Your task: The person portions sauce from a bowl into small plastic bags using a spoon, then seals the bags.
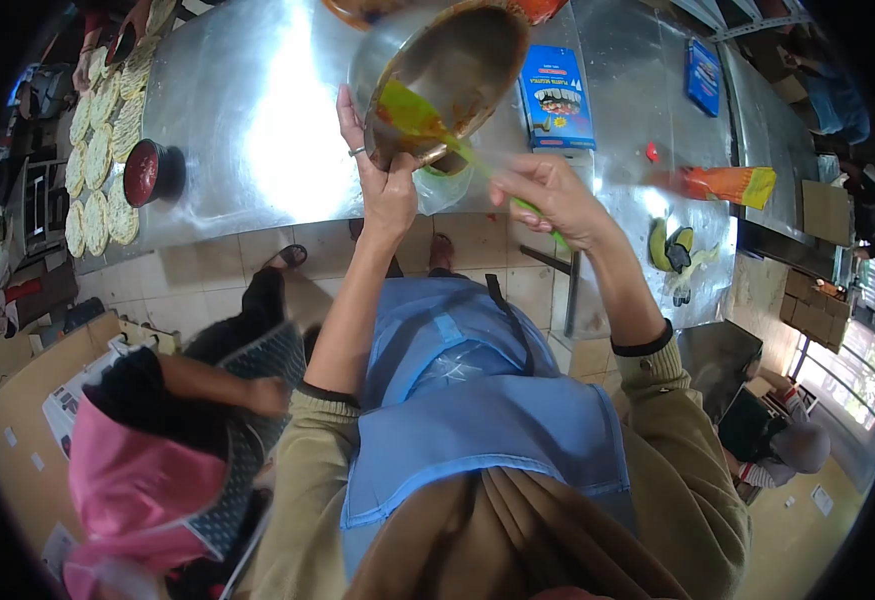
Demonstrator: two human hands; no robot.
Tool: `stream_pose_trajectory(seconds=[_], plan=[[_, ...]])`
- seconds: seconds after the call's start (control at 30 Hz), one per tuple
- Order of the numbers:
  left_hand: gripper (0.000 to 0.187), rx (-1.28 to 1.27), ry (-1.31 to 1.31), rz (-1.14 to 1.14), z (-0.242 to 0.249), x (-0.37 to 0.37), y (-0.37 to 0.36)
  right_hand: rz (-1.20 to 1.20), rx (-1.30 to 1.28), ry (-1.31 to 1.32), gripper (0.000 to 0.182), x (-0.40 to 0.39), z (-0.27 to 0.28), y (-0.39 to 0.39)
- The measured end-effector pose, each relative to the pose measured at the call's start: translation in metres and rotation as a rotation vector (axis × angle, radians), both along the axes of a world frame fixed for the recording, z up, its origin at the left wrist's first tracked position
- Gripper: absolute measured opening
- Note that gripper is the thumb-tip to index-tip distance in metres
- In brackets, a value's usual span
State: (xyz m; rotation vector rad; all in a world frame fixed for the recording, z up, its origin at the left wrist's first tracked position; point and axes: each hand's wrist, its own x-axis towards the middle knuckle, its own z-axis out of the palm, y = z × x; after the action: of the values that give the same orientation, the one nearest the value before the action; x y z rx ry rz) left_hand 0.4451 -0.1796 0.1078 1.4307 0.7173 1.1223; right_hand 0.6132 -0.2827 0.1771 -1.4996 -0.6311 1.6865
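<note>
A large metal bowl [477,62], smeared inside with orange-brown residue, is tilted over the near edge of the metal table. My left hand [387,185] grips its lower rim, fingers wrapped round it, a ring on one finger. In my right hand [554,200] is the handle of a green spatula [409,112], whose blade reaches into the bowl. Beneath the bowl's rim, a clear plastic bag [444,192] shows at the table edge, partly hidden.
Blue boxes [557,95] [702,77] lie on the metal table [217,110]. At left are a dark red bowl [143,173] and rows of flat pale pieces [97,160]. An orange-yellow packet [732,186] and bananas [669,245] lie right. A person in pink [142,460] is at lower left.
</note>
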Motion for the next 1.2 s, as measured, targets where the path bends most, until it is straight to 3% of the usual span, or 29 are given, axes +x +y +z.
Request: stream_pose_trajectory(seconds=[0.03, 0.2, 0.27, 0.37, 0.47, 0.57, 0.6, 0.8, 0.97, 1.07, 1.13, 1.17, 1.2], plan=[[0.093, -0.030, -0.025, -0.007, -0.002, -0.002, 0.001, -0.030, 0.018, -0.017, 0.033, 0.003, 0.002, -0.001], [0.093, -0.149, -0.175, -0.040, -0.003, -0.008, 0.003, 0.063, 0.404, -1.014, 0.038, 0.032, -0.013, -0.013], [0.093, -0.060, -0.121, -0.003, -0.003, -0.007, 0.004, 0.066, 0.493, -1.382, 0.035, 0.033, -0.017, -0.017], [0.093, 0.017, -0.072, 0.023, -0.002, -0.002, 0.004, 0.143, 0.421, -1.371, 0.033, 0.015, -0.019, -0.024], [0.093, 0.021, -0.062, 0.025, -0.004, -0.001, 0.002, 0.074, 0.559, -1.141, 0.036, -0.004, -0.035, -0.029], [0.092, -0.126, -0.156, -0.037, -0.003, -0.001, -0.003, 0.123, 0.257, -0.794, 0.039, -0.010, -0.028, -0.025], [0.092, -0.195, -0.202, -0.066, -0.001, -0.001, -0.005, 0.116, 0.224, -0.693, 0.038, -0.010, -0.028, -0.025], [0.093, -0.023, -0.082, -0.065, -0.012, -0.004, -0.001, 0.039, 0.016, -0.087, 0.036, -0.002, -0.031, -0.019], [0.092, -0.231, -0.077, -0.028, -0.022, -0.020, 0.001, 0.001, 0.005, 0.181, 0.039, 0.005, -0.026, -0.023], [0.068, -0.339, -0.093, 0.142, -0.028, -0.028, 0.002, 0.013, 0.019, -0.091, 0.039, 0.013, -0.016, -0.030], [0.045, -0.440, -0.157, 0.231, -0.038, -0.038, 0.005, 0.016, 0.330, -0.532, 0.040, 0.015, -0.052, -0.045], [0.045, -0.556, -0.207, 0.291, -0.039, -0.043, 0.007, 0.018, 0.488, -0.751, 0.042, 0.015, -0.070, -0.051], [0.047, -0.579, -0.249, 0.301, -0.040, -0.046, 0.007, 0.035, 0.489, -0.900, 0.044, 0.011, -0.076, -0.054]])
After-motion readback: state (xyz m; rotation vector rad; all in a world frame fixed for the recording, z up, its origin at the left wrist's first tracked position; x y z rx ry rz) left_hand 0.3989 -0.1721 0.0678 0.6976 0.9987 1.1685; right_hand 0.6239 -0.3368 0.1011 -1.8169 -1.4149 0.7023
